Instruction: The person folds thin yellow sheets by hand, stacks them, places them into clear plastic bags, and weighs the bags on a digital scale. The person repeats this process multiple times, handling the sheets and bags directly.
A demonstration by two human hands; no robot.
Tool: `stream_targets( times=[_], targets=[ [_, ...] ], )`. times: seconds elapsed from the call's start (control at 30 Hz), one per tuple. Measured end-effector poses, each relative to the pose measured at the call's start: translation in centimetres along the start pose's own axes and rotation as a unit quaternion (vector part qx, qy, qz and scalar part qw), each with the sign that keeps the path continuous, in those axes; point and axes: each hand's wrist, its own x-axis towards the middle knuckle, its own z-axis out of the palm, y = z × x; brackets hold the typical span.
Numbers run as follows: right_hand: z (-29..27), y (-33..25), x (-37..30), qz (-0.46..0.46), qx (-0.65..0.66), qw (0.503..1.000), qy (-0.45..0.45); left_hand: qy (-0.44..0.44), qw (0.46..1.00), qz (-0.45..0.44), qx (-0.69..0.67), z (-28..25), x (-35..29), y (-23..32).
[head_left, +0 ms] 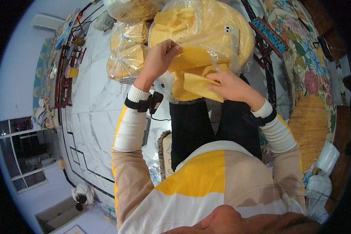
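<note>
My right hand point(232, 87) grips a folded yellow sheet point(197, 84) between thumb and fingers. The sheet looks thin and soft; its exact material I cannot tell. Under it, more yellow sheets point(183, 90) lie in and around a clear plastic bag point(226, 48) above my lap. My left hand point(165, 58) is closed at the left edge of the yellow pile, its fingertips curled together; what they pinch is hidden. Beyond both hands is a round, yellow, plastic-covered surface point(243, 31) with crumpled yellow sheets point(175, 19) on it.
Tied clear bags of yellow sheets point(126, 60) are stacked to the left, with another bag point(134, 8) farther back. A phone point(232, 35) lies on the round surface's right side. To the right stand a blue-topped stool point(269, 35) and a flowered sofa point(296, 43). The floor is marble-patterned point(93, 93).
</note>
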Motion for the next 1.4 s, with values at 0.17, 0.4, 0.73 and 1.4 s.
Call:
stream_targets(
  times=[0.17, 0.4, 0.73, 1.4],
  targets=[
    [2.0, 0.3, -0.3, -0.199, -0.017, 0.964, 0.174, -0.019, 0.998, 0.032, 0.048, 0.0, -0.3, 0.2],
    [6.0, 3.6, -0.4, -0.219, -0.185, 0.946, 0.154, 0.016, 0.998, -0.063, 0.008, 1.5, -2.4, 1.3],
    [7.3, 5.5, -1.2, -0.161, -0.200, 0.961, 0.102, -0.033, 0.975, -0.086, -0.200, 0.8, -1.2, -0.5],
    [5.6, 4.3, -2.2, -0.172, -0.201, 0.958, 0.114, 0.063, 0.990, -0.024, 0.122, 10.5, -6.0, 0.0]
  ],
)
